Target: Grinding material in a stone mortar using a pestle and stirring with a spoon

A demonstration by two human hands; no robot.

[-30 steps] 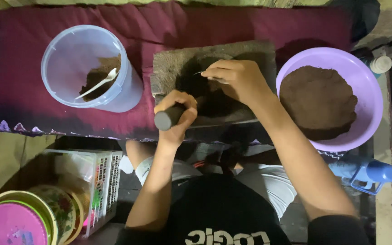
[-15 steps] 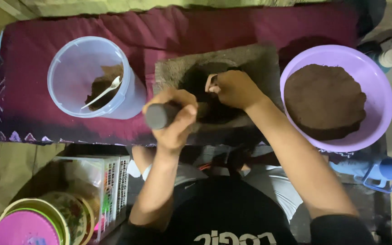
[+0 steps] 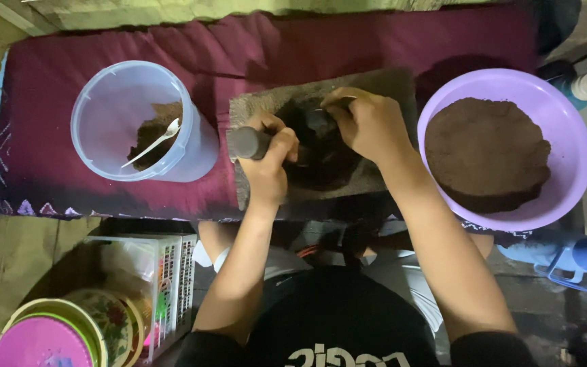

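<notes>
My left hand (image 3: 270, 153) grips the left end of a dark stone roller (image 3: 247, 143) lying across a grey grinding slab (image 3: 388, 85). My right hand (image 3: 368, 122) grips the roller's other end, over a dark brown paste (image 3: 327, 166) on the slab. Most of the roller is hidden by both hands. The slab rests on a maroon cloth (image 3: 103, 34).
A clear plastic bucket (image 3: 137, 122) with brown paste and a white spoon (image 3: 154, 141) stands left of the slab. A purple bowl (image 3: 565, 136) holding a round brown mass sits to the right. A blue bottle (image 3: 579, 258), a white basket (image 3: 164, 285) and stacked plates (image 3: 56, 333) lie nearer to me.
Both hands have closed on the roller's ends; earlier my right hand lay further up the slab, apart from it. The view has shifted slightly.
</notes>
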